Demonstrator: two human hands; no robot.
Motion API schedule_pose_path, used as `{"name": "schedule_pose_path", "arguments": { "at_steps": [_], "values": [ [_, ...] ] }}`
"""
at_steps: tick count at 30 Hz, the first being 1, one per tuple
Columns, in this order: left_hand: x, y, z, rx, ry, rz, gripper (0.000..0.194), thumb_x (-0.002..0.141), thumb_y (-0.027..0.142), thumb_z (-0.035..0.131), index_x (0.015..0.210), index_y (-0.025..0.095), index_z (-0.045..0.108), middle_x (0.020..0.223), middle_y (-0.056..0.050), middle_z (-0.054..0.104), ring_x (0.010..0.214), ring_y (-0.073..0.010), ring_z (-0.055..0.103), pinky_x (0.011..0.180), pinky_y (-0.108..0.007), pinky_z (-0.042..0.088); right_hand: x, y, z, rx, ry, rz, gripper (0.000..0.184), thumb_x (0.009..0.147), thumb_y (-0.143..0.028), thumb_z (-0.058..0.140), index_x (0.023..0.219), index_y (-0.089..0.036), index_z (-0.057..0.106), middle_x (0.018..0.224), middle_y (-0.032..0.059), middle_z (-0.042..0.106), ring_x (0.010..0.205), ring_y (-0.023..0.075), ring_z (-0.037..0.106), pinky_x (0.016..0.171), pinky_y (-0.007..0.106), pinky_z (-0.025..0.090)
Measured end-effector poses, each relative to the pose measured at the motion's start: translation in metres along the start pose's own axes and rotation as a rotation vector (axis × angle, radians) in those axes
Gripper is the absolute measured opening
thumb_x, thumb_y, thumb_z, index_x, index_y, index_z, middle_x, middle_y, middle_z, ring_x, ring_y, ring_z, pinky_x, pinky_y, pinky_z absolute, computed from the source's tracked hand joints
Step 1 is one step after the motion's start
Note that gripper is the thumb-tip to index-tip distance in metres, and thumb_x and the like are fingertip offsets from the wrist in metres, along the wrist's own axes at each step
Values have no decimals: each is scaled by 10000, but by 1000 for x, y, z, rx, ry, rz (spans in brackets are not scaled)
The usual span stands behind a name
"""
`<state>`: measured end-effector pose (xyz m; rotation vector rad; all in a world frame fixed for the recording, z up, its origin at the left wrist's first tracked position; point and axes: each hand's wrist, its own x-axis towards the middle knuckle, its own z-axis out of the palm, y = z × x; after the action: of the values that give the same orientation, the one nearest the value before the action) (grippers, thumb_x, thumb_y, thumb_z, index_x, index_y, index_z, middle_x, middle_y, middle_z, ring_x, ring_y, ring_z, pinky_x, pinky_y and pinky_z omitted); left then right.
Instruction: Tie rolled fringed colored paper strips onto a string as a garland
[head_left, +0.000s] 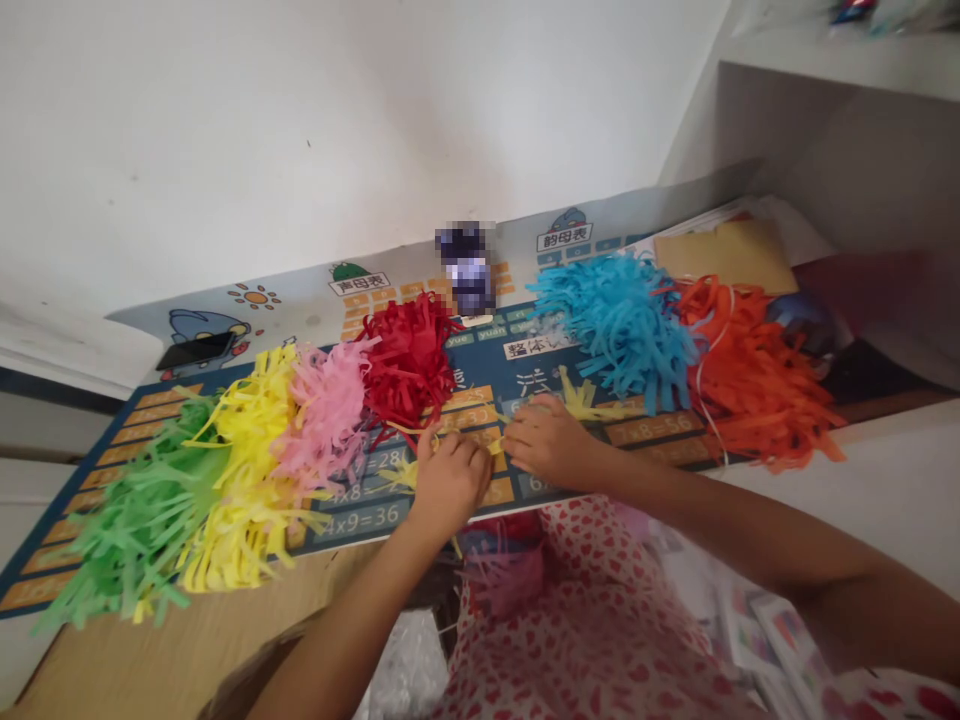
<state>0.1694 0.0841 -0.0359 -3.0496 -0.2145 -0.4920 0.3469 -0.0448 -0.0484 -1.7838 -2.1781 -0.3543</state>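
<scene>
Both of my hands are low over the front middle of the printed mat. My left hand (451,475) has its fingers curled on a thin yellow paper strip (493,447) with fringed ends. My right hand (553,445) pinches the same yellow paper a little further right; a fringed tuft (581,395) sticks out beyond its knuckles. Their fingers cover the middle of the strip. Just behind my left hand lies a red paper pom-pom (409,360). Behind my right hand is a blue pom-pom (622,325).
Pink (330,410), yellow (255,470) and green (154,500) fringed pom-poms spread leftward, an orange one (757,370) right. A dark phone (199,350) lies at the back left. The patterned mat (367,520) meets a white wall (300,150). Coloured fringe (506,560) rests on my lap.
</scene>
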Motion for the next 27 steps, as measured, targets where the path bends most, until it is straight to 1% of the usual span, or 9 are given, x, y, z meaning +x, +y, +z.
{"name": "schedule_pose_path", "arguments": {
  "at_steps": [3,6,9,12,14,16,19,22,27],
  "values": [
    [-12,-2,1,-14,29,35,126,924,206,574,927,249,693,868,-12,737,897,-205,605,1030,-483,261,-10,0,-2,-35,19,-9,245,984,-155,464,855,-205,666,836,14,689,894,196,505,879,398,268],
    [-25,-5,3,-65,51,60,136,916,203,609,1000,271,690,928,-3,752,911,-194,611,1005,-451,289,-26,8,-4,-19,34,40,226,999,-179,469,939,-230,681,896,4,709,932,196,511,887,402,252],
    [-34,-8,7,-133,73,26,106,913,222,620,949,270,708,940,-4,759,897,-191,623,971,-436,324,-40,18,-2,33,24,77,201,992,-225,511,947,-269,702,962,-16,721,929,184,524,886,395,248],
    [-38,-10,9,-214,72,-50,103,907,245,626,896,268,726,961,-12,760,898,-194,633,932,-422,352,-47,25,6,164,26,154,173,953,-294,590,852,-266,727,940,-7,721,886,175,543,840,372,270],
    [-38,-11,9,-265,43,-115,125,911,270,619,861,262,733,935,-19,757,881,-193,636,908,-417,362,-49,28,11,261,18,252,183,911,-334,647,786,-227,727,908,26,708,886,186,559,810,355,293],
    [-38,-11,9,-310,10,-193,160,916,300,609,825,252,731,881,-24,746,850,-195,630,872,-409,372,-49,30,14,352,-12,337,186,884,-346,678,771,-207,727,906,43,694,891,195,575,793,341,315],
    [-37,-11,8,-341,-26,-278,201,927,325,581,810,237,718,842,-30,729,833,-204,612,837,-400,377,-47,33,13,429,-62,392,170,891,-345,668,804,-218,740,917,36,685,887,189,592,785,330,331],
    [-35,-10,9,-317,-38,-295,214,935,317,556,810,227,705,835,-34,721,837,-209,604,839,-399,370,-43,32,10,438,-75,439,165,880,-340,679,780,-222,735,901,26,685,881,185,600,777,329,327],
    [-29,-10,12,-270,-95,-315,211,910,307,584,740,212,667,767,-26,692,793,-214,598,775,-380,352,-36,31,8,430,-124,513,136,829,-291,716,715,-217,705,860,8,681,871,190,596,759,322,306]
  ]
}}
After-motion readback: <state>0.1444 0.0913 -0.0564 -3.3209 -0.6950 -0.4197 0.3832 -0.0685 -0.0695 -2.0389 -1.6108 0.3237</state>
